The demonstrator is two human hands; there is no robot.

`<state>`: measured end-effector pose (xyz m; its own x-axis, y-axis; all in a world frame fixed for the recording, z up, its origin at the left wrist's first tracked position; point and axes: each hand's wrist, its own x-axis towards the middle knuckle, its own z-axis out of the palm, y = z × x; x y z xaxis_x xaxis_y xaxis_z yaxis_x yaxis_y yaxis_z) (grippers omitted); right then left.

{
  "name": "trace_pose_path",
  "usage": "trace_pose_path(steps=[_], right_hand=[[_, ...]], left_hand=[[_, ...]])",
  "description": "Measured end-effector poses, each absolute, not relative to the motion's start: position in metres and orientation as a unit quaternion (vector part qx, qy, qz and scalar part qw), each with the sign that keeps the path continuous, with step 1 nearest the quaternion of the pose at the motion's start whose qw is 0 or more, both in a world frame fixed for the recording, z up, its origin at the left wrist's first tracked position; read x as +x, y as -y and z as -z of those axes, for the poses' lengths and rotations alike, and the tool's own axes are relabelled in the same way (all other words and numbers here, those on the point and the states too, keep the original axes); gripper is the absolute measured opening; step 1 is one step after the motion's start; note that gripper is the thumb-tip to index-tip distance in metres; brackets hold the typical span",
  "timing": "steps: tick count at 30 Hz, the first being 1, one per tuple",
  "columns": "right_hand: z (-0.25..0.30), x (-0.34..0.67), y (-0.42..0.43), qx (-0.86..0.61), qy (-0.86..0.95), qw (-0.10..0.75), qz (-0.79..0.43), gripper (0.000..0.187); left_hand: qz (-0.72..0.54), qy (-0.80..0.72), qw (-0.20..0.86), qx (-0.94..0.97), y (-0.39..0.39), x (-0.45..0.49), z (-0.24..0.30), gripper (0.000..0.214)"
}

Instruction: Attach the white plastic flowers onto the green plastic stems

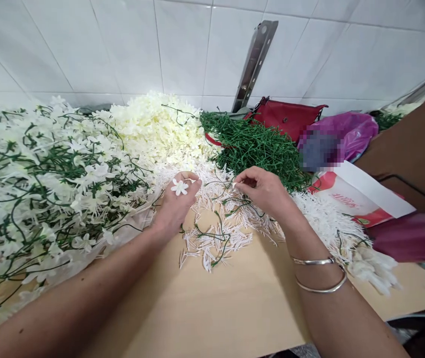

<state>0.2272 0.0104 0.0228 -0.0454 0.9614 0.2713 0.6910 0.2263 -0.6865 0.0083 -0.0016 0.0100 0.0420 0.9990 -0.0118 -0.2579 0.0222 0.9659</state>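
My left hand [171, 211] is closed in a pinch at the middle of the table. A white artificial flower [179, 187] with open petals shows against its fingers, and a thin white piece lies at the fingertips. To the right, the thumb and forefinger of my right hand [266, 194] pinch together on a small white piece, partly hidden by the fingers. Under and between both hands spreads a loose heap of thin white stamen-like pieces [231, 238]. A few green plastic stems [222, 246] lie on top of it.
Finished-looking white flowers on green stems [66, 174] fill the left side. Behind are a pile of cream petals [153, 124] and a heap of green stems [261, 149]. A red bag [287, 117], purple plastic bag [354, 132] and white gloves [372, 268] are at right.
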Motion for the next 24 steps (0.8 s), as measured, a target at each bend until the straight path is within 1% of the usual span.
trace_pose_path(steps=[1, 2, 4, 6, 8, 11, 15, 18, 20, 22, 23, 24], right_hand=[[-0.024, 0.225, -0.010, -0.586, 0.676, 0.389, -0.222, 0.003], [-0.025, 0.223, -0.009, -0.572, 0.655, 0.418, -0.265, 0.005], [-0.027, 0.215, -0.007, -0.531, 0.617, 0.454, -0.364, 0.017], [-0.026, 0.205, -0.004, -0.493, 0.582, 0.467, -0.448, 0.027], [-0.025, 0.196, -0.002, -0.471, 0.550, 0.468, -0.507, 0.033], [-0.024, 0.188, -0.001, -0.462, 0.504, 0.473, -0.556, 0.039], [-0.025, 0.185, 0.001, -0.458, 0.485, 0.470, -0.578, 0.045], [-0.025, 0.188, 0.000, -0.455, 0.532, 0.473, -0.536, 0.038], [-0.023, 0.192, -0.001, -0.480, 0.602, 0.456, -0.446, 0.023], [-0.019, 0.196, -0.003, -0.516, 0.682, 0.404, -0.324, 0.006], [-0.017, 0.198, -0.003, -0.530, 0.716, 0.365, -0.269, 0.004], [-0.015, 0.199, -0.004, -0.539, 0.742, 0.328, -0.226, 0.009]], left_hand=[[-0.546, -0.420, 0.563, 0.458, 0.002, 0.007, -0.009, 0.013], [-0.544, -0.410, 0.549, 0.484, 0.001, 0.007, -0.008, 0.013], [-0.537, -0.390, 0.519, 0.539, 0.000, 0.005, -0.008, 0.018], [-0.528, -0.374, 0.495, 0.580, -0.001, 0.005, -0.008, 0.020], [-0.521, -0.353, 0.493, 0.600, -0.001, 0.006, -0.006, 0.018], [-0.522, -0.327, 0.502, 0.607, -0.003, 0.008, -0.002, 0.012], [-0.533, -0.349, 0.497, 0.589, -0.006, 0.008, 0.001, 0.009], [-0.546, -0.383, 0.484, 0.567, -0.007, 0.006, 0.001, 0.011], [-0.551, -0.402, 0.484, 0.548, -0.007, 0.005, 0.001, 0.014], [-0.557, -0.416, 0.485, 0.530, -0.008, 0.005, 0.002, 0.017], [-0.562, -0.422, 0.482, 0.523, -0.008, 0.005, 0.003, 0.017], [-0.566, -0.426, 0.477, 0.519, -0.009, 0.005, 0.004, 0.016]])
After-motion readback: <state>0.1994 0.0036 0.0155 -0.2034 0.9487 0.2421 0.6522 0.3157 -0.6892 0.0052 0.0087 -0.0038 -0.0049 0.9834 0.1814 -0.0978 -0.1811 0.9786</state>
